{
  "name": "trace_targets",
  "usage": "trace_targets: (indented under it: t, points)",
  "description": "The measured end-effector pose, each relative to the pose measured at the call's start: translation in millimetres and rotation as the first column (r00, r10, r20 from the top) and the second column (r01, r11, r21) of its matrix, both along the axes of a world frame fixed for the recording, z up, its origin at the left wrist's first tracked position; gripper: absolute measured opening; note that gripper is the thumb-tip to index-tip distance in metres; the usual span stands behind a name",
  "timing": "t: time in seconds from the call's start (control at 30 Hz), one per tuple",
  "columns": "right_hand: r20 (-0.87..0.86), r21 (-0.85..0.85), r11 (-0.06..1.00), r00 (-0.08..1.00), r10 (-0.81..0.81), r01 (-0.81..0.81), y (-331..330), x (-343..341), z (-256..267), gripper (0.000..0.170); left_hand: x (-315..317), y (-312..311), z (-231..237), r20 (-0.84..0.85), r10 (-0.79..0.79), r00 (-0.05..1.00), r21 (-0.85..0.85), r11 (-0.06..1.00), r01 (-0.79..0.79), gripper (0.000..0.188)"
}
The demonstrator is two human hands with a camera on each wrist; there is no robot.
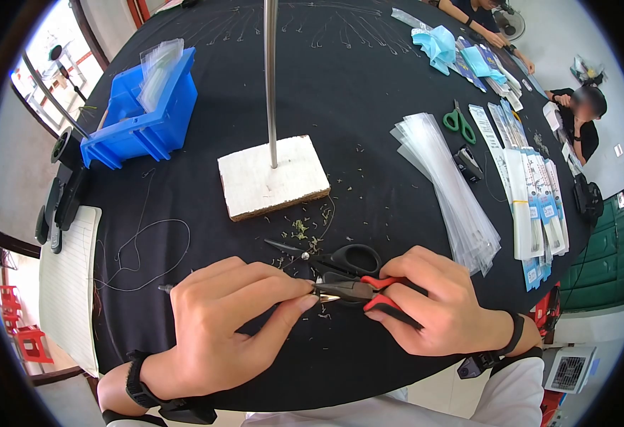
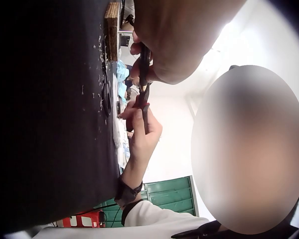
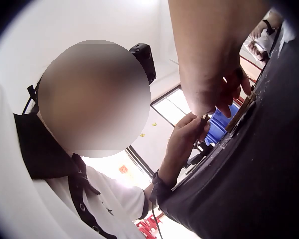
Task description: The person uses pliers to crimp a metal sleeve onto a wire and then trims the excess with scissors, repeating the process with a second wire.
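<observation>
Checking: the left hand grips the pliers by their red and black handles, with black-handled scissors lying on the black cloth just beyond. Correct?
Wrong hand: the head view shows the right hand gripping the pliers by their red and black handles. The black-handled scissors do lie on the black cloth just beyond.

1 pr pliers [image 1: 358, 290], 2 pr scissors [image 1: 458, 114], 1 bin [image 1: 157, 128].

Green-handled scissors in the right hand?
No, the right hand grips pliers with red-and-black handles; the green-handled scissors lie on the black cloth.
</observation>
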State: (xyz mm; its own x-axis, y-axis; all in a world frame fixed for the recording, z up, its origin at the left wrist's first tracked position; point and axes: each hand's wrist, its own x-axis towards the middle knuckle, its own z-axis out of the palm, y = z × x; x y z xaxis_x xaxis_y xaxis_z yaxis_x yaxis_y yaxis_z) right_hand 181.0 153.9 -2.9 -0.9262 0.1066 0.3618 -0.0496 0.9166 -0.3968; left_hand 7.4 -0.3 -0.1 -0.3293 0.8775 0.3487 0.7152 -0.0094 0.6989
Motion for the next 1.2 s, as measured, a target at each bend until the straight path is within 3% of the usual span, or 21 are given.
trace_targets:
  t: [0.27, 0.47, 0.6, 0.7, 0.8, 0.93, 1.07, 1.2]
  points:
    - [0.013, -0.041, 0.998, 0.999, 0.050, -0.050, 7.4, 3.0, 0.1, 0.026, -1.1, -0.5, 2.3, -0.138, -0.075, 0.988, 0.021, 0.997, 0.079, 0.015]
    - [0.000, 0.038, 0.998, 0.999, 0.052, -0.052, 7.6, 3.1, -4.9, 0.026, -1.9, 0.1, -2.3, -0.194, -0.112, 0.975, 0.056, 0.991, 0.125, 0.016]
    - [-0.073, 0.162, 0.979, 0.991, -0.112, 0.123, 26.7, -1.5, -23.0, 0.025, 7.2, -9.5, 13.3, -0.231, -0.222, 0.947, 0.040, 0.971, 0.237, 0.016]
    - [-0.004, -0.144, 0.980, 0.990, -0.142, 0.140, 26.2, 5.0, -7.9, 0.017, -2.8, -3.5, 3.6, -0.206, -0.184, 0.961, 0.026, 0.981, 0.193, 0.017]
    - [-0.006, -0.447, 0.892, 0.997, -0.072, 0.062, 21.0, 0.2, -7.2, 0.015, 1.0, 0.3, -1.7, -0.138, -0.197, 0.971, 0.045, 0.978, 0.205, 0.017]
    - [0.032, -0.604, 0.796, 0.997, 0.067, -0.034, 15.8, -1.2, -6.1, 0.015, 3.9, 0.7, -1.5, -0.143, -0.232, 0.962, 0.041, 0.970, 0.240, 0.017]
    - [0.151, -0.808, 0.589, 0.975, 0.162, 0.027, 7.4, -5.0, 1.8, 0.017, 5.6, 0.3, -0.6, -0.116, -0.272, 0.955, 0.032, 0.960, 0.277, 0.019]
    - [0.095, -0.816, 0.575, 0.964, 0.248, -0.067, 5.3, -6.6, -3.0, 0.016, 6.6, 0.6, -0.4, -0.129, -0.299, 0.945, 0.022, 0.952, 0.304, 0.021]
